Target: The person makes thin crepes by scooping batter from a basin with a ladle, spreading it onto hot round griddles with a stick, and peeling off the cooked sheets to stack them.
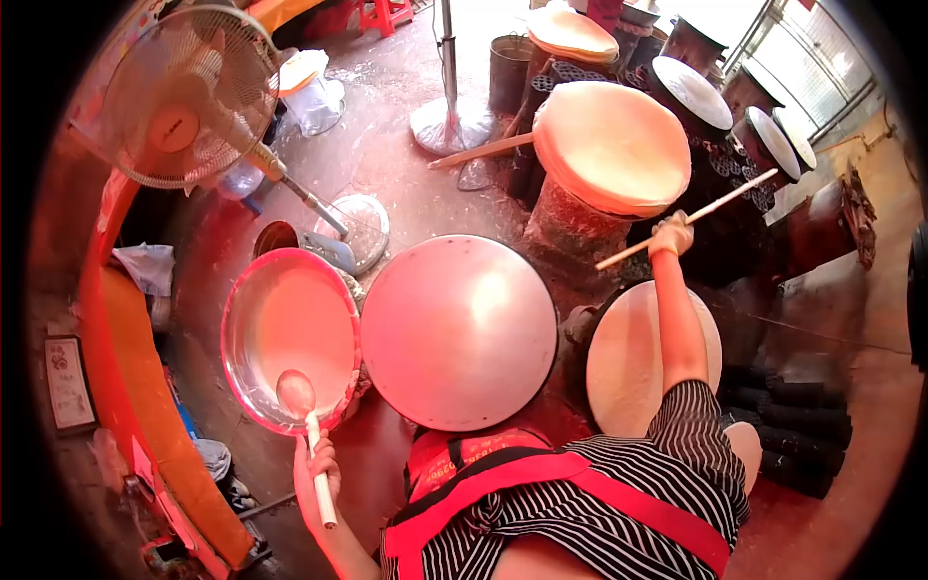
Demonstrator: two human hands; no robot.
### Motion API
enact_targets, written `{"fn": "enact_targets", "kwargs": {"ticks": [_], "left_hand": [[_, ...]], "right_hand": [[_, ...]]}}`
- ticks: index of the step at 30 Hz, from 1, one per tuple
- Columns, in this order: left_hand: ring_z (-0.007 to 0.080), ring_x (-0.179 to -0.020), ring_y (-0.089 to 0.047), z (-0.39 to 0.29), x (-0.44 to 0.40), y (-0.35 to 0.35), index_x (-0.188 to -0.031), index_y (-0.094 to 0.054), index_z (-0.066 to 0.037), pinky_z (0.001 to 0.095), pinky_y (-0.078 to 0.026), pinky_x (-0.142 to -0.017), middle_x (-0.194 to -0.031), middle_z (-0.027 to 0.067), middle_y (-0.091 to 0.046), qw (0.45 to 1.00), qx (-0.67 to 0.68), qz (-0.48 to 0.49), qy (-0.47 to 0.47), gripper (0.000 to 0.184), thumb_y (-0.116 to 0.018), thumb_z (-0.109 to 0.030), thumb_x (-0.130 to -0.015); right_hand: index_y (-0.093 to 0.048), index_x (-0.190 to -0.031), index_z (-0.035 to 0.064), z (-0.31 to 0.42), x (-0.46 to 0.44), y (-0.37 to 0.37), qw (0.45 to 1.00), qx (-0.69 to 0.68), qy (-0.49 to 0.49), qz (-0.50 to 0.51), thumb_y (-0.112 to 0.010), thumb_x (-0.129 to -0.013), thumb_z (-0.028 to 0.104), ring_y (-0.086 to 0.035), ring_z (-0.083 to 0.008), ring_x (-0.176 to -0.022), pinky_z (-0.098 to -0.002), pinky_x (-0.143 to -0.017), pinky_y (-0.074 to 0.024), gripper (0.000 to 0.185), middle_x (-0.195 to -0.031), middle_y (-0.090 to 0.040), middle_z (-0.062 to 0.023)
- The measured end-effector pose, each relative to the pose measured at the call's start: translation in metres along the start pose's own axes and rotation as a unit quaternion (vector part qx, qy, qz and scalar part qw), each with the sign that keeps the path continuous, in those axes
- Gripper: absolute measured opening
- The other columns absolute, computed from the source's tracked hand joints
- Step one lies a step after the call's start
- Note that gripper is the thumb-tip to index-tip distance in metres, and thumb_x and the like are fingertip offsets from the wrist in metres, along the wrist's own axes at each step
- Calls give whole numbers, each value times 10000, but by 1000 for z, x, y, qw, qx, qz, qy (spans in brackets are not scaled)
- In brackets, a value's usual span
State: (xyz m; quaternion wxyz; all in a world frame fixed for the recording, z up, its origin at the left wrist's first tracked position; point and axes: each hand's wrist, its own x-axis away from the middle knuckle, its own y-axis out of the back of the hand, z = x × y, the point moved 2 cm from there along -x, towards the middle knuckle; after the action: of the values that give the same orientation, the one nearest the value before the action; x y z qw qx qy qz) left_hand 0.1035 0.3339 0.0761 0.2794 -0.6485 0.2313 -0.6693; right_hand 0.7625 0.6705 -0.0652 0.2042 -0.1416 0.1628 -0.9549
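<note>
Pale-streaked floor (382, 106) spread under one round-bowled ladle (298, 394), its long, pale handle gripped in the left hand (319, 468) and its bowl over smooth liquid (307, 324) in one pink-rimmed, round basin (241, 358). One slim, straight stick (725, 199) was clasped in the right hand (671, 234), while one flat, shiny metal disc (459, 333) sat just beside the basin. Beyond that disc rose two stacks of thin, round sheets (614, 145), and left of these, one wire-caged fan (174, 128).

Lg fan (174, 128) upper L; red stool (385, 14) nr top; framed pic (70, 384) far L, below fan.
</note>
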Motion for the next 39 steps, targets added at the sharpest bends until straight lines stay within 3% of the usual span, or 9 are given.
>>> {"fn": "enact_targets", "kwargs": {"ticks": [5,8,9,11,14,18,24,29,39], "left_hand": [[89,-470,-367,-145,-63,77,-1133,-461,-70,193,-340,-386,-729,26,-426,961,-262,-17,-83,311,-467,-336,-972],[166,-691,-623,-222,-131,103,-1194,-564,-26,260,-465,-554,-864,55,-609,667,-632,-96,-382,336,-552,-179,-895],[167,-844,-616,-230,-135,87,-1337,-472,-74,302,-484,-688,-995,84,-661,429,-764,-128,-465,448,-514,-145,-896],[315,-1020,-573,-276,-171,62,-1213,-533,-5,387,-447,-835,-1134,196,-587,401,-878,-98,-243,390,-487,-260,-921],[275,-881,-589,-345,-252,125,-1195,-545,-67,405,-462,-752,-1021,166,-573,128,-970,9,-207,328,-390,-222,-952],[240,-617,-549,-367,-285,118,-1209,-512,-87,374,-457,-574,-637,93,-478,307,-905,-122,-269,350,-409,-315,-965],[85,-370,-325,-263,-316,129,-886,-465,-76,239,-282,-315,-513,-27,-331,955,-261,-54,129,239,-419,-298,-963],[48,-411,-307,-222,-258,74,-836,-394,-101,169,-283,-351,-539,-52,-294,972,-70,32,222,246,-450,-304,-964],[51,-437,-330,-255,-30,-121,-928,-410,-148,185,-270,-365,-598,-35,-338,846,-459,178,-205,259,-490,-393,-949]], "right_hand": [[-519,-1193,71,53,231,36,947,137,-109,270,-508,-940,401,-303,-37,-409,-210,-374,-231,417,-586,-379,63],[-516,-1211,71,-1,359,86,891,212,-202,347,-468,-930,483,-298,-65,-346,-210,-313,-240,501,-548,-411,44],[-532,-1192,79,-7,417,86,869,274,-250,327,-486,-917,491,-297,-74,-327,-222,-299,-222,497,-545,-445,24],[-567,-1204,69,-49,508,88,821,370,-251,354,-498,-932,401,-367,-56,-393,-205,-353,-277,435,-548,-445,23],[-383,-1374,18,-76,632,29,617,445,58,647,-464,-888,23,-455,-319,-1251,-343,-1015,-369,493,-1350,-463,-205],[-325,-1424,148,-175,724,-28,529,429,233,694,-518,-844,23,-579,-330,-1064,-391,-847,-492,623,-1249,-539,-177],[-166,-1473,222,-279,734,19,385,634,137,656,-487,-891,148,-622,-381,-731,-501,-655,-485,669,-829,-612,-237],[-122,-1482,244,-177,735,75,428,638,141,624,-494,-854,65,-603,-405,-733,-511,-661,-472,751,-849,-623,-224],[-406,-1384,120,-101,735,65,583,408,370,598,-566,-752,21,-586,-355,-673,-438,-594,-478,659,-956,-621,-169]]}}
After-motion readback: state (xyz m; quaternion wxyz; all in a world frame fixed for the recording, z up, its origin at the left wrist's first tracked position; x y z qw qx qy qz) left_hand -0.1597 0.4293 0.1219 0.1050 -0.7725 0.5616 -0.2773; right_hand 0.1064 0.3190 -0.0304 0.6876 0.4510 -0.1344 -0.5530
